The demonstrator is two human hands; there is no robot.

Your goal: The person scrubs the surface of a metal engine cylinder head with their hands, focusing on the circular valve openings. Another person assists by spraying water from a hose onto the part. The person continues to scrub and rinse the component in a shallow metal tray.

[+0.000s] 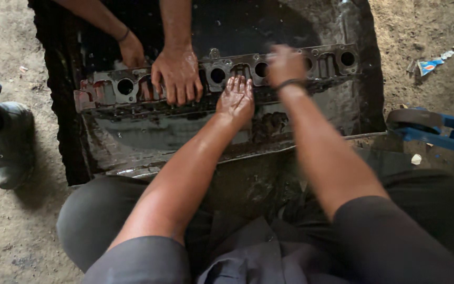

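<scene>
The cast-metal engine manifold (216, 79) lies across an oil-wet tray (148, 139). Left hand (236, 99) rests flat and open on its near edge; right hand (286, 64) lies on top, blurred, grip indeterminate. A co-worker's hand (177, 76) presses alongside. Judged heavy, rigid, slippery: grasp at the ends.

Along the long metal casting (132, 92), our two hands and a co-worker's hands (177, 73) crowd the middle. We see free passage at its left end and over the oily tray (148, 134) below; a blue tool (437, 129) blocks the right.
</scene>
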